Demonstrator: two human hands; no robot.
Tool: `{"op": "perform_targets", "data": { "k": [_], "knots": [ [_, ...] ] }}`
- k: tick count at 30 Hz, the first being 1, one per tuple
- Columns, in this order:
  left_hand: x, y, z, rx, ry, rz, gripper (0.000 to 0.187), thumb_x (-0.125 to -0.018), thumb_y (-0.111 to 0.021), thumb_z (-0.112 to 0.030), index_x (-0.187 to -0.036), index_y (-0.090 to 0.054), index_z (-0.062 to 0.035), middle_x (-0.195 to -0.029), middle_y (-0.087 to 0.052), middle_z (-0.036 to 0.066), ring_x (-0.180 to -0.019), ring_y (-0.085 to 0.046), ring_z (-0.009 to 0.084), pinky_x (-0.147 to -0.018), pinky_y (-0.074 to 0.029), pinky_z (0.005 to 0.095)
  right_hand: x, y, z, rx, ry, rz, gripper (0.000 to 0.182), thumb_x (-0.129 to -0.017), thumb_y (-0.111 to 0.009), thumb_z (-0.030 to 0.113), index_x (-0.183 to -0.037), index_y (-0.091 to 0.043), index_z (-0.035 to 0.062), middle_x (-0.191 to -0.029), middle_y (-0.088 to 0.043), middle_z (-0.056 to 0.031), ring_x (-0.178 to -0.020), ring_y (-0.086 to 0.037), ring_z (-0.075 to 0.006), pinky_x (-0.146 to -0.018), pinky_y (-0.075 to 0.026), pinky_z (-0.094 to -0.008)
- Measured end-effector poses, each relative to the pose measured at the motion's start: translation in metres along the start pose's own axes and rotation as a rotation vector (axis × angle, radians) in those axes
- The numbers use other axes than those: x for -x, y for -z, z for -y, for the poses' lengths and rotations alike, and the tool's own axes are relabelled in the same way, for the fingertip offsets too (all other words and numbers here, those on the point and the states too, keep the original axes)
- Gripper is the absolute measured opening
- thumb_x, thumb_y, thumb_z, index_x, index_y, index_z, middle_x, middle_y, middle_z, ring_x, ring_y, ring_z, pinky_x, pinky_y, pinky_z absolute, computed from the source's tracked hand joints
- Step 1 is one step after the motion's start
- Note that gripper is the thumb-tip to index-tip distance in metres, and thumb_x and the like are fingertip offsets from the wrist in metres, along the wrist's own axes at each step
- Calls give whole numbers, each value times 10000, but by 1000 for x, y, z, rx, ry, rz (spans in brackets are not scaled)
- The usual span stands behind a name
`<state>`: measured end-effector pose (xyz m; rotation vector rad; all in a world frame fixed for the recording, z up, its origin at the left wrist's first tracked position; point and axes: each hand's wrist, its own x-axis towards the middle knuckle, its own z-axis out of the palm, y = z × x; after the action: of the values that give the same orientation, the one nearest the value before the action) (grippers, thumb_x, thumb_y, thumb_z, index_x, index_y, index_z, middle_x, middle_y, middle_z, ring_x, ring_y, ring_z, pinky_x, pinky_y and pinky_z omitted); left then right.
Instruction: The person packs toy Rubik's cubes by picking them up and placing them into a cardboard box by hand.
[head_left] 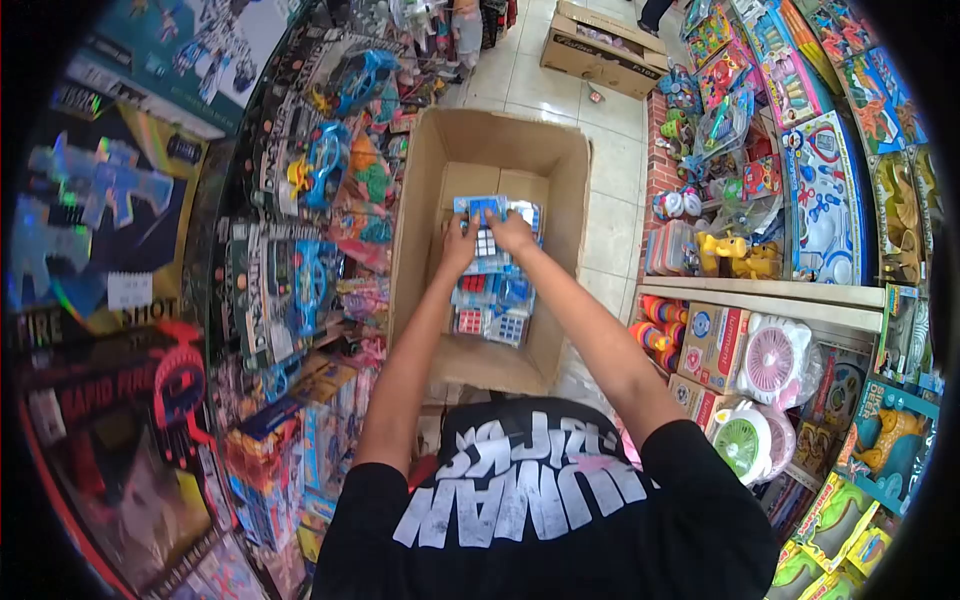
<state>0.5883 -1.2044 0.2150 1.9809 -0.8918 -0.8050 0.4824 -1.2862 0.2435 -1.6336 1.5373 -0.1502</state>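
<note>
A packaged puzzle cube with a blue top is gripped between both hands inside an open cardboard box. My left hand closes on its left side, fingers bent over the edge. On the other side my right hand holds it, with fingertips near the blue upper part. Under and nearer to me lie several more packaged cubes, among them a red-faced cube and a white-and-blue one. The hands cover parts of the held pack.
Packed toys hang along the left, including blue toy packs. On the right, a shelf bears toys, with pink and green fans below it. Another cardboard box stands on the tiled floor ahead.
</note>
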Motion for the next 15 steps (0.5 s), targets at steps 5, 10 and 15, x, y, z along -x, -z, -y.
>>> {"op": "perform_targets", "data": {
  "k": [5,10,15],
  "knots": [
    [-35,-31,44,27,-100,-60,565,-949,-522,-513,-1208,-566,-13,-1125,-563,259,-1040,-568,397,-900,-459,454,-42,-43,-38,-40,109,-99,531,-893,-610,385,-1245,-578,-12,-1168,-609,-306,-1098,-590,-445,-970,-461,-479],
    [-25,-45,67,-44,46,40,557,-970,-466,-518,-1237,-587,-45,-1124,-585,290,-1062,-561,406,-921,-451,460,-33,-42,-40,153,3,21,380,-908,-583,302,-1207,-615,70,-1090,-641,-281,-1030,-618,-443,-895,-509,-495],
    [-23,-53,81,-56,108,77,516,-976,-462,-497,-1286,-588,-104,-1204,-527,284,-1152,-504,411,-976,-411,455,-16,-21,-21,213,-5,17,346,-917,-574,321,-1131,-650,60,-1078,-653,-266,-1015,-638,-418,-866,-528,-492]
  ]
}}
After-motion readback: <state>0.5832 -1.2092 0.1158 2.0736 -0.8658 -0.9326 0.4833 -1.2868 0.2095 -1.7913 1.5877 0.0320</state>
